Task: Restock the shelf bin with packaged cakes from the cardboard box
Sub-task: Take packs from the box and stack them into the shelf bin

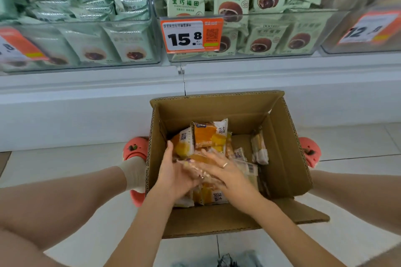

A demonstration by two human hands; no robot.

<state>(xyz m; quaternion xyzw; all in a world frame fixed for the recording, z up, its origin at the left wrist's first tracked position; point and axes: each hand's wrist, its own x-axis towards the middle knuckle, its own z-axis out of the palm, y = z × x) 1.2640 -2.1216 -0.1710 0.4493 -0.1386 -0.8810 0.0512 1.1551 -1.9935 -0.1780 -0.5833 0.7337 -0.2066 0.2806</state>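
An open cardboard box (282, 158) stands on the floor between my feet. It holds several orange-and-white packaged cakes (209, 134). Both my hands are inside the box. My left hand (173, 171) lies against the left side of a loose bundle of cake packs (196, 158). My right hand (219, 167), with a ring on one finger, rests with spread fingers on top of the same bundle. The hands are blurred where they overlap, so the grip itself does not show. Above, a clear shelf bin (271, 15) holds green packaged cakes.
An orange price tag reading 15.8 (191, 36) hangs on the bin front. A second clear bin (76, 26) of pale green packs is at the left, another bin (368, 28) at the right. Pink clogs (135, 147) flank the box on the tiled floor.
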